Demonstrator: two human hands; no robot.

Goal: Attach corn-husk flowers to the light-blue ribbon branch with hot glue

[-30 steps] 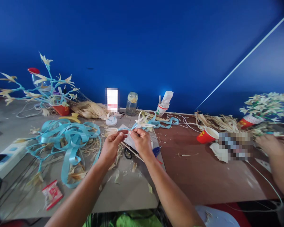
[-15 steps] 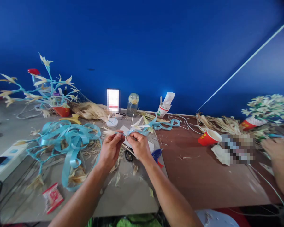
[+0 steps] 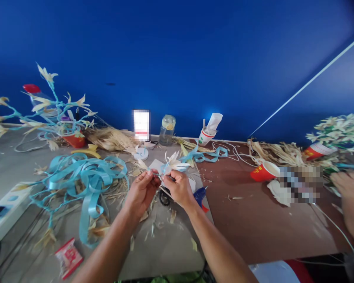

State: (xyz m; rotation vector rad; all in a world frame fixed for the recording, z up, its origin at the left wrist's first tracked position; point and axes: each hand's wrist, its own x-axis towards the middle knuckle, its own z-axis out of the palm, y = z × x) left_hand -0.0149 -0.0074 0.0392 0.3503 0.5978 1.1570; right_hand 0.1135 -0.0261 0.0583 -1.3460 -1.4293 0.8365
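My left hand (image 3: 142, 193) pinches a thin stem (image 3: 157, 173) wrapped in light blue ribbon. Close beside it, my right hand (image 3: 179, 188) is closed on the same stem, its fingertips near the left ones. A pale corn-husk flower (image 3: 173, 161) rises just above the right fingers, and another husk tip (image 3: 142, 164) points out past the left hand. Blue ribbon (image 3: 201, 156) trails behind toward the back of the table. A blue glue gun (image 3: 199, 194) with a red trigger lies to the right of my right wrist, partly covered by it.
Tangled blue ribbon (image 3: 90, 177) covers the left side, with a branch of husk flowers (image 3: 59, 106) in a red cup behind. A bottle (image 3: 166, 131) and white cup (image 3: 205, 136) stand at the wall. A red cup (image 3: 264, 171) lies tilted at right, near another person's hand (image 3: 349, 186).
The view has shifted slightly. Both hands keep hold of the stem; the flower now shows more fully above my right fingers, and the right hand looks turned a little.
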